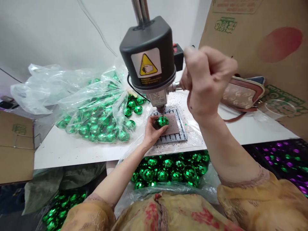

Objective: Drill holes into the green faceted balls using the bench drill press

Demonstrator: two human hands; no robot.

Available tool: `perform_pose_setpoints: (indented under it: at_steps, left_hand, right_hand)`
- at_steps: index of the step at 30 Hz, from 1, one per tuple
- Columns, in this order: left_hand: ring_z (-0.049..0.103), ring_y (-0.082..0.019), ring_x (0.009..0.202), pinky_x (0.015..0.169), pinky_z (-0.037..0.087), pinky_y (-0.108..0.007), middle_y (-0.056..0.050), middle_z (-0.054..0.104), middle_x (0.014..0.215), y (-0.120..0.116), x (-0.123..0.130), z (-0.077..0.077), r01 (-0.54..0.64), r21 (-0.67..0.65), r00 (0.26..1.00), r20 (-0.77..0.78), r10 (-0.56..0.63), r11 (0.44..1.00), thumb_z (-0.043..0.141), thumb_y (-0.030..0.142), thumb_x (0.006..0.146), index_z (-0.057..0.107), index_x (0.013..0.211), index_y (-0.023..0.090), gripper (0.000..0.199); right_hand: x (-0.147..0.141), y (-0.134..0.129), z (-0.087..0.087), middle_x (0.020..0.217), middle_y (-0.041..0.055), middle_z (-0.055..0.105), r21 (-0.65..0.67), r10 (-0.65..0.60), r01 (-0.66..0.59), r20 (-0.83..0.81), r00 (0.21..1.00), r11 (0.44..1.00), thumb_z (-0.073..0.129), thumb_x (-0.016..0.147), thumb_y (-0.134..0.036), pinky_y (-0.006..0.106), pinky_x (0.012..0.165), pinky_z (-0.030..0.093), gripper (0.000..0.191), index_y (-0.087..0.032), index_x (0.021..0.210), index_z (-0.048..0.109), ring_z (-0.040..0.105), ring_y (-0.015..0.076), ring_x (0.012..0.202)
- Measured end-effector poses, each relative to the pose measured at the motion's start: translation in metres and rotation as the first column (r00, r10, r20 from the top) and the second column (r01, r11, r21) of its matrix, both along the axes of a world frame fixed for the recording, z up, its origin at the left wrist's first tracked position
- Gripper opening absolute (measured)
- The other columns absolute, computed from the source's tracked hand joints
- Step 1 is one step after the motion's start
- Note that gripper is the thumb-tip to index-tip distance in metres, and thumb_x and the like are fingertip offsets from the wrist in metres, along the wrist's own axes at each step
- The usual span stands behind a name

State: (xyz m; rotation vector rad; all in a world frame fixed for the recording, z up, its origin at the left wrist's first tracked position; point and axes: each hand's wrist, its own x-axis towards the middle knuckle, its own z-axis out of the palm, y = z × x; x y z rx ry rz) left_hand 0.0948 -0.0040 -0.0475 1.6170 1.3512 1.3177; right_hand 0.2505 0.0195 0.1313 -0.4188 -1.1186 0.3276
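Our left hand (152,131) gripped a green faceted ball (163,121), right hand (205,78) a metal lever (177,86); upper centre bore a yellow-triangle label (146,64).

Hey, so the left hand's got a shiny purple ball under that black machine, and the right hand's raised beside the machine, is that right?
Not quite: the head view shows that the shiny ball is green, not purple. The left hand does have it under the black machine, and the right hand is raised beside the machine.

White table (72,150), bagged balls (96,118), grooved plate (172,138), handbag (240,93)
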Motion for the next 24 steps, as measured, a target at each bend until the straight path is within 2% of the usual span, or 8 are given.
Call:
perform_pose_setpoints:
  at_steps: [2, 4, 6, 9, 13, 19, 22, 24]
  left_hand:
    - [0.066, -0.02, 0.095, 0.088, 0.053, -0.035, -0.005, 0.066, 0.101, -0.018, 0.002, 0.005, -0.133, 0.049, 0.986, -0.097, 0.138, 0.99, 0.087, 0.034, 0.07, 0.055, 0.104, 0.02, 0.049]
    - [0.064, -0.019, 0.09, 0.082, 0.052, -0.032, -0.003, 0.065, 0.098, -0.044, 0.006, 0.008, -0.124, 0.118, 0.973, -0.179, 0.144, 0.985, 0.086, 0.033, 0.072, 0.055, 0.105, 0.02, 0.047]
    - [0.065, -0.019, 0.092, 0.081, 0.053, -0.032, -0.004, 0.066, 0.101, -0.071, 0.015, 0.007, 0.092, 0.142, 0.968, -0.244, -0.055, 0.986, 0.084, 0.035, 0.076, 0.056, 0.109, 0.021, 0.046]
    - [0.066, -0.024, 0.105, 0.09, 0.054, -0.036, -0.009, 0.067, 0.113, -0.098, 0.037, -0.005, 0.502, 0.061, 0.826, -0.329, -0.458, 0.863, 0.079, 0.039, 0.083, 0.056, 0.116, 0.022, 0.043]
    - [0.062, -0.027, 0.115, 0.099, 0.053, -0.04, -0.013, 0.064, 0.124, -0.108, 0.075, -0.036, 0.666, -0.154, 0.599, -0.473, -0.646, 0.73, 0.071, 0.037, 0.09, 0.056, 0.126, 0.02, 0.042]
    - [0.066, -0.026, 0.105, 0.093, 0.054, -0.041, -0.01, 0.063, 0.124, -0.123, 0.105, -0.063, 0.624, -0.4, 0.347, -0.628, -0.697, 0.671, 0.062, 0.034, 0.096, 0.053, 0.14, 0.02, 0.047]
    - [0.063, -0.028, 0.106, 0.093, 0.052, -0.043, -0.013, 0.063, 0.123, -0.127, 0.107, -0.058, 0.639, -0.31, 0.297, -0.744, -0.598, 0.704, 0.064, 0.037, 0.095, 0.058, 0.136, 0.019, 0.045]
    - [0.06, -0.03, 0.11, 0.093, 0.05, -0.044, -0.017, 0.063, 0.121, -0.129, 0.109, -0.052, 0.735, -0.183, 0.264, -0.809, -0.525, 0.653, 0.064, 0.042, 0.095, 0.066, 0.123, 0.015, 0.039]
  right_hand:
    - [0.0, 0.005, 0.011, 0.044, -0.0081, 0.034, -0.001, 0.078, -0.078, -0.017, 0.997, 0.997, 0.057, 0.09, -0.011, 0.027, 0.04, 0.02, 0.045, -0.021, 0.052, 0.036, 0.026, 0.0037, 0.036]
    - [-0.001, 0.008, 0.015, 0.044, -0.0088, 0.033, 0.016, 0.12, -0.119, -0.042, 0.992, 0.993, 0.055, 0.09, -0.008, 0.026, 0.04, 0.017, 0.045, -0.022, 0.053, 0.034, 0.026, 0.0033, 0.035]
    - [-0.002, 0.009, 0.014, 0.044, -0.0094, 0.032, 0.008, 0.126, -0.125, -0.047, 0.991, 0.992, 0.054, 0.091, -0.007, 0.025, 0.041, 0.017, 0.045, -0.023, 0.055, 0.033, 0.027, 0.0025, 0.035]
    - [-0.003, 0.006, 0.014, 0.045, -0.0101, 0.031, -0.037, 0.102, -0.103, -0.015, 0.995, 0.994, 0.054, 0.093, -0.008, 0.024, 0.042, 0.019, 0.046, -0.022, 0.056, 0.031, 0.025, 0.0014, 0.036]
    - [-0.002, 0.003, 0.015, 0.046, -0.01, 0.028, -0.103, 0.036, -0.035, 0.014, 0.999, 0.994, 0.052, 0.094, -0.01, 0.023, 0.044, 0.019, 0.047, -0.021, 0.056, 0.027, 0.024, 0.0001, 0.037]
    - [-0.001, 0.005, 0.012, 0.047, -0.0087, 0.029, -0.051, 0.064, -0.063, 0.015, 0.998, 0.997, 0.053, 0.094, -0.013, 0.026, 0.044, 0.021, 0.047, -0.022, 0.057, 0.027, 0.026, 0.0031, 0.038]
    - [-0.001, 0.008, 0.011, 0.045, -0.0079, 0.03, -0.007, 0.123, -0.123, -0.026, 0.992, 0.992, 0.055, 0.093, -0.011, 0.029, 0.043, 0.02, 0.047, -0.023, 0.056, 0.03, 0.026, 0.0054, 0.04]
    - [0.0, 0.009, 0.011, 0.045, -0.0079, 0.03, -0.014, 0.131, -0.132, -0.033, 0.991, 0.991, 0.056, 0.093, -0.012, 0.028, 0.043, 0.019, 0.046, -0.023, 0.055, 0.031, 0.026, 0.0052, 0.041]
